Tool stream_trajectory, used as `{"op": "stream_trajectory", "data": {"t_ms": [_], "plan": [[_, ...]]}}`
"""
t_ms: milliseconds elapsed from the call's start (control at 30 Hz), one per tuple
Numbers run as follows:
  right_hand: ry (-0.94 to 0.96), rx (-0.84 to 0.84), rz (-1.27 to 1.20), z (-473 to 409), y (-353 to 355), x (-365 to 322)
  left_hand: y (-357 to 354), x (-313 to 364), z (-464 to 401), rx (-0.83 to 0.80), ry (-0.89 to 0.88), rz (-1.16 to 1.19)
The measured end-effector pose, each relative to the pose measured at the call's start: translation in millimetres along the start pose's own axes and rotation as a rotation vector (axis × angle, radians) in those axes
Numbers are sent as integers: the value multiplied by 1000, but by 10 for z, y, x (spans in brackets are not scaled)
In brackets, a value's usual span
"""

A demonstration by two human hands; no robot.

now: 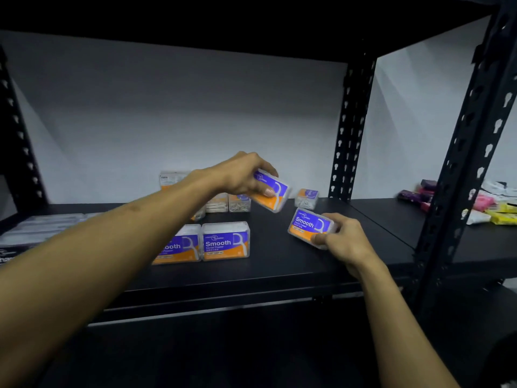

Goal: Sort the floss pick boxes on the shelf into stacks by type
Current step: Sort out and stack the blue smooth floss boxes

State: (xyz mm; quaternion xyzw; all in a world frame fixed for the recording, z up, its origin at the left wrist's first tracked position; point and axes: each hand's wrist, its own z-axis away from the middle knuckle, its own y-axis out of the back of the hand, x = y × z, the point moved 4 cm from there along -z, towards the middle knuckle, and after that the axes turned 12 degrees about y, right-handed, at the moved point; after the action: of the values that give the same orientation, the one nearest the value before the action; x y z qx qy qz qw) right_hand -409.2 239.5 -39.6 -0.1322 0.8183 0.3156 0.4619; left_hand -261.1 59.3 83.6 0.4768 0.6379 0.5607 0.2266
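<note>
My left hand [246, 172] holds a purple-and-orange "Smooth" floss pick box [272, 194] tilted in the air above the black shelf [279, 264]. My right hand [345, 242] grips a second Smooth box [307, 226] just above the shelf, to the right. Two more Smooth boxes [226, 242] stand side by side near the front, the left one [181, 246] partly behind my forearm. Further back stand clear boxes [239, 203] showing their picks, one small box [307, 198] apart at the right, and another box [172, 179] raised behind my arm.
Flat pale packs [42, 228] with dark labels lie at the shelf's left end. A black perforated upright [351, 130] divides off the neighbouring bay, where pink, purple and yellow packets [492, 205] lie. A front post [472, 152] stands at the right. The upper shelf hangs overhead.
</note>
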Motion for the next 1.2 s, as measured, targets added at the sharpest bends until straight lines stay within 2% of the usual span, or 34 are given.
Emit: {"op": "stream_trajectory", "data": {"t_ms": [200,300,567,833,1200], "plan": [[124,-10,33,-53,-195,-5,261,-488,282,43,153,29],[191,-60,75,-87,-294,-53,383,-860,477,65,282,-37],[261,-119,177,-79,-571,-178,327,-1265,836,8,481,-99],[312,-171,197,-109,-725,-255,169,-1343,853,-159,508,-176],[309,-200,177,-205,-841,-216,184,-1453,924,-275,497,-49]]}}
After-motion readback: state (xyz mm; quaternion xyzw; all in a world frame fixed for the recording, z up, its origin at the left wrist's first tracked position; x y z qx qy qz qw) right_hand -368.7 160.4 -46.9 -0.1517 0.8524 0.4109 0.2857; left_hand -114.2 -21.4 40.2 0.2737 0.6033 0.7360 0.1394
